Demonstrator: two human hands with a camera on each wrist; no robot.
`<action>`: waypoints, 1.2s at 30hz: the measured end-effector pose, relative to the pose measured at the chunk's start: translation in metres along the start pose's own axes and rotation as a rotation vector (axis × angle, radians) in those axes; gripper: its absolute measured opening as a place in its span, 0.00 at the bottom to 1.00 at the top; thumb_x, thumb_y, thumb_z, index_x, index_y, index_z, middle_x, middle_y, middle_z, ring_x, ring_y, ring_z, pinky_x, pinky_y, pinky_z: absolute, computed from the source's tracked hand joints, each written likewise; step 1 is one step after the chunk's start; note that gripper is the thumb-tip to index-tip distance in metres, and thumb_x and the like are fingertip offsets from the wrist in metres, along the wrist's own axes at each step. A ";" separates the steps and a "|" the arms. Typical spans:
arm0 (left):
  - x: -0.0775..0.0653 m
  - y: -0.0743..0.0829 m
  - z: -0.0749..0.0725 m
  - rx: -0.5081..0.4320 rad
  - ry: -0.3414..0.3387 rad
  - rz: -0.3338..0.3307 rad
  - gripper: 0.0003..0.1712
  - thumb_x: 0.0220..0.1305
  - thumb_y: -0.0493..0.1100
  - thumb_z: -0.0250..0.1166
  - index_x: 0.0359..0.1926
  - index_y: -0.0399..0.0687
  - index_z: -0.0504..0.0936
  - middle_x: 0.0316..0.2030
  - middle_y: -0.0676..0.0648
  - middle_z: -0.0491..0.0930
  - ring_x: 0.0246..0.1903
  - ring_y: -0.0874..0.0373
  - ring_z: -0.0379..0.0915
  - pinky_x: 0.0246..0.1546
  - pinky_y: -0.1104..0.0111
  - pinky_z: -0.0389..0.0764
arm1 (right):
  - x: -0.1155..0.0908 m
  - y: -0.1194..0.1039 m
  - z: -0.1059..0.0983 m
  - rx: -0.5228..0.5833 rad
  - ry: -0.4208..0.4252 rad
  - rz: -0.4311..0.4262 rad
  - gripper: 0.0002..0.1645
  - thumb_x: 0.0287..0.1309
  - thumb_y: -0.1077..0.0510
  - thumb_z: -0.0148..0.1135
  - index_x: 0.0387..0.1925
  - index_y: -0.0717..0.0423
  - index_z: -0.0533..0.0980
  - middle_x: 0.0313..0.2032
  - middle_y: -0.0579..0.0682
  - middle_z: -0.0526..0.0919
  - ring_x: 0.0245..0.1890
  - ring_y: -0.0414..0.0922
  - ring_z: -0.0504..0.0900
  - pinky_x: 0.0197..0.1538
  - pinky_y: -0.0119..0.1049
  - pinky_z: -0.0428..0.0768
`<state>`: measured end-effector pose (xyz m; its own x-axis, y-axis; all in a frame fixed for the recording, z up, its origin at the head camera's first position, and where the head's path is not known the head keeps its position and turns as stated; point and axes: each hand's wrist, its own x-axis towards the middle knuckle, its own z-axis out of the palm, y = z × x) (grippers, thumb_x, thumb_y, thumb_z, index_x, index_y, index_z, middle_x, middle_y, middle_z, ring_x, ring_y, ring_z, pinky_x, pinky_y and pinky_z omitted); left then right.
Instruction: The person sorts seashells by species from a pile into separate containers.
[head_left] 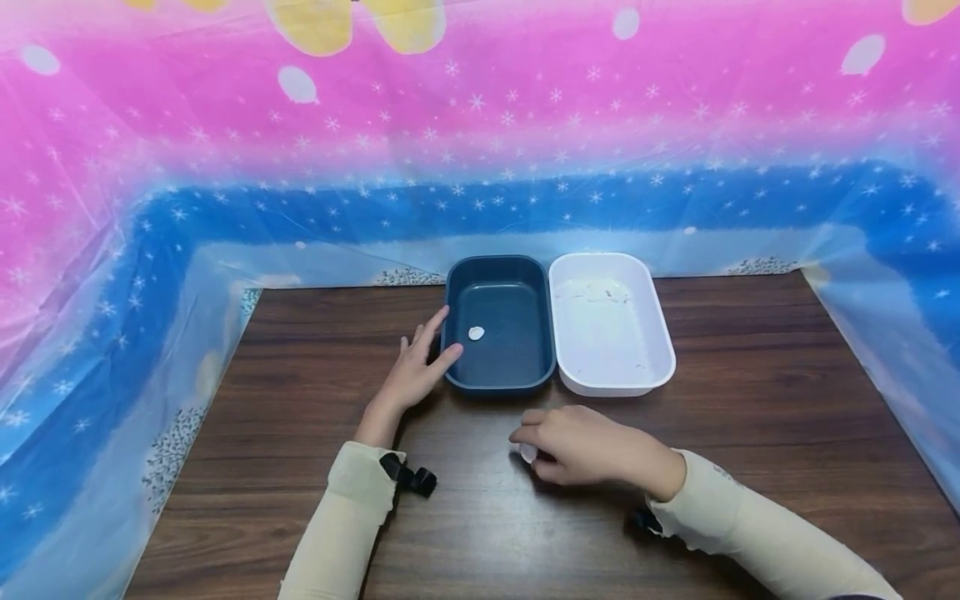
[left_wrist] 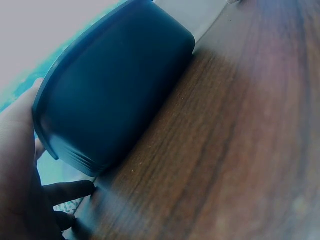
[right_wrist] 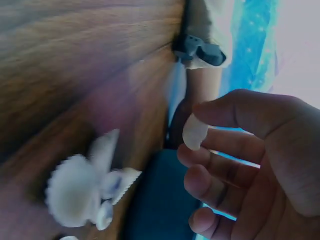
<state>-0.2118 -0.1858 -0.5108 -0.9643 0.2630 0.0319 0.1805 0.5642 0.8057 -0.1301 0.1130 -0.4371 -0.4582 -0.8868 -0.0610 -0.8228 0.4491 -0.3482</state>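
One hand, the left hand, rests with fingers spread and extended at the nine o'clock side of a dark blue tray, its thumb over the rim. At that hand's four o'clock, the right hand pinches a small white shell, smooth and oval, between thumb and forefinger. Around eight o'clock of it in the right wrist view, blurred pale shells lie against the wood, one scalloped like a fan.

Inside the deep, round-cornered blue tray, left of its middle, sits a white piece; the near rim stands between it and the right hand. Beside that tray, at the right hand's twelve o'clock, a glossy white tray holds pale bits. Beneath runs a dark, streaky-grained table; behind hangs a creased pink-and-blue drape with snowflakes.
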 end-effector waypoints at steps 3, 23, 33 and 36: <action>0.002 0.002 0.001 0.001 -0.002 0.009 0.46 0.77 0.71 0.53 0.86 0.70 0.47 0.83 0.44 0.52 0.82 0.37 0.33 0.78 0.41 0.25 | 0.002 0.000 -0.008 0.013 0.010 -0.002 0.18 0.63 0.60 0.68 0.54 0.58 0.86 0.40 0.45 0.81 0.32 0.34 0.76 0.38 0.32 0.81; 0.003 0.009 -0.003 0.014 -0.007 0.005 0.45 0.78 0.68 0.55 0.86 0.67 0.47 0.83 0.42 0.52 0.82 0.34 0.33 0.77 0.39 0.25 | 0.034 0.038 -0.067 0.121 0.054 0.024 0.16 0.63 0.62 0.65 0.51 0.57 0.87 0.40 0.46 0.85 0.29 0.39 0.78 0.38 0.34 0.80; -0.001 0.005 0.001 0.018 -0.002 -0.009 0.45 0.79 0.67 0.55 0.86 0.67 0.46 0.83 0.40 0.52 0.82 0.34 0.33 0.77 0.38 0.26 | 0.070 0.078 -0.062 0.162 0.094 0.104 0.16 0.66 0.62 0.68 0.53 0.62 0.87 0.45 0.54 0.88 0.39 0.50 0.84 0.46 0.39 0.85; -0.001 0.006 0.002 0.014 -0.004 -0.010 0.45 0.79 0.66 0.54 0.86 0.67 0.46 0.83 0.40 0.52 0.82 0.34 0.33 0.77 0.38 0.25 | 0.078 0.088 -0.057 0.181 0.100 0.120 0.17 0.66 0.62 0.68 0.54 0.64 0.86 0.47 0.56 0.88 0.42 0.53 0.85 0.49 0.41 0.86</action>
<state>-0.2098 -0.1812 -0.5071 -0.9652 0.2607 0.0212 0.1736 0.5777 0.7975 -0.2572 0.0900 -0.4191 -0.5879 -0.8086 -0.0219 -0.6908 0.5160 -0.5065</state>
